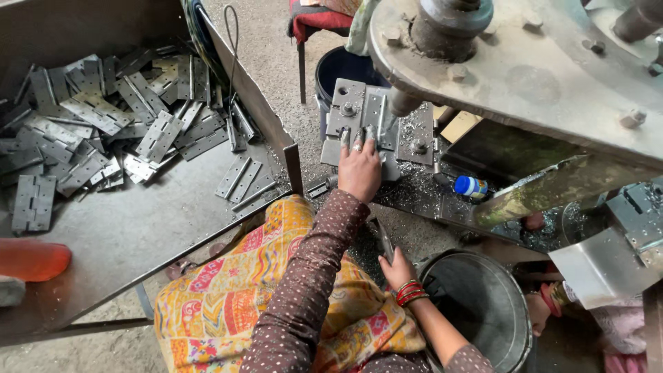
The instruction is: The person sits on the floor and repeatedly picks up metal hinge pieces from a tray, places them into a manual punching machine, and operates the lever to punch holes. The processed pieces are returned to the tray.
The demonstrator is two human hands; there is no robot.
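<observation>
My left hand (359,171) reaches forward in a brown dotted sleeve and lies on a grey hinge plate (378,114) on the bed of a metal press (532,76). Its fingertips press the plate just under the press's ram (402,103). My right hand (398,268), with red bangles at the wrist, sits lower, next to a steel bucket (511,338). It grips a narrow grey hinge piece (384,242) that stands up from the fingers. A yellow patterned cloth (235,297) covers my lap.
A large metal tray (138,228) at the left holds a pile of several grey hinges (103,117). A dark blue bucket (336,69) stands behind the press bed and a small blue-capped bottle (472,186) lies among metal chips. Another person's hand (537,311) shows at the lower right.
</observation>
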